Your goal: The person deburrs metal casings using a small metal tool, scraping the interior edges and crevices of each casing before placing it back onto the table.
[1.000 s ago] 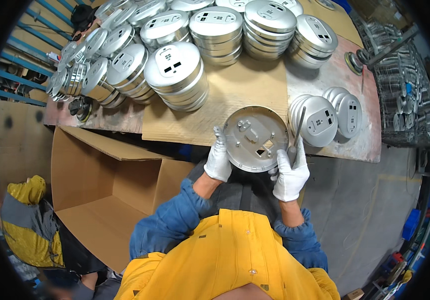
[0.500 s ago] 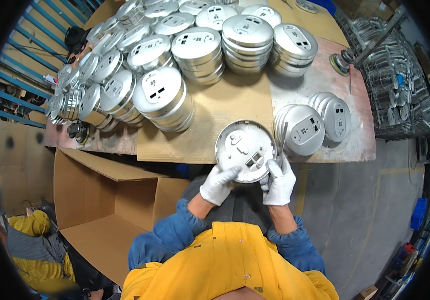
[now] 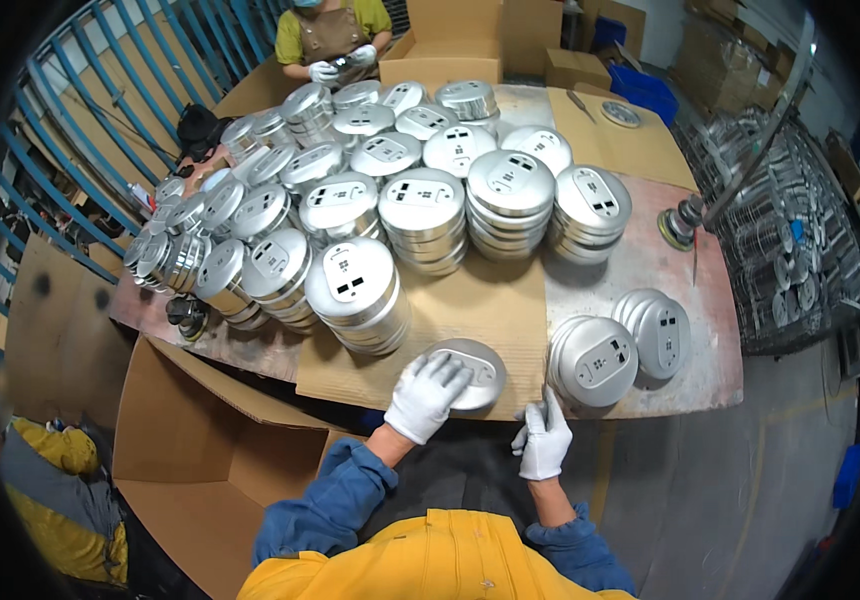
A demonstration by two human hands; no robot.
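Many silver round covers (image 3: 422, 205) stand in stacks over the left and middle of the bench (image 3: 715, 300); the nearest tall stack (image 3: 350, 280) rises just beyond the left hand (image 3: 425, 396); two leaning rows lie to the right, the nearer row (image 3: 600, 362) touching or nearly touching the farther row (image 3: 662, 335); a round-padded tool (image 3: 680, 225) sits by the right edge, a wire basket (image 3: 775, 250) of metal parts outside it; a co-worker (image 3: 335, 38) in a brown apron is at the far side; an open carton (image 3: 225, 385) is below the front edge at left.

Single cover (image 3: 482, 374) lies face up on the cardboard sheet (image 3: 510, 310), close to the front edge, between the tall stack and the nearer row; left fingers extend over its left part, slightly apart, apparently touching; thumb hidden, so cannot tell whether they clamp it; right hand (image 3: 544, 441) is just off the cover's right side, forefinger pointing up, the others curled; cannot tell whether they close on anything.

Front edge runs just below the cover, any overhang unclear; bare cardboard extends beyond it, toward the middle stacks; a narrow bare strip separates it from the nearer row.
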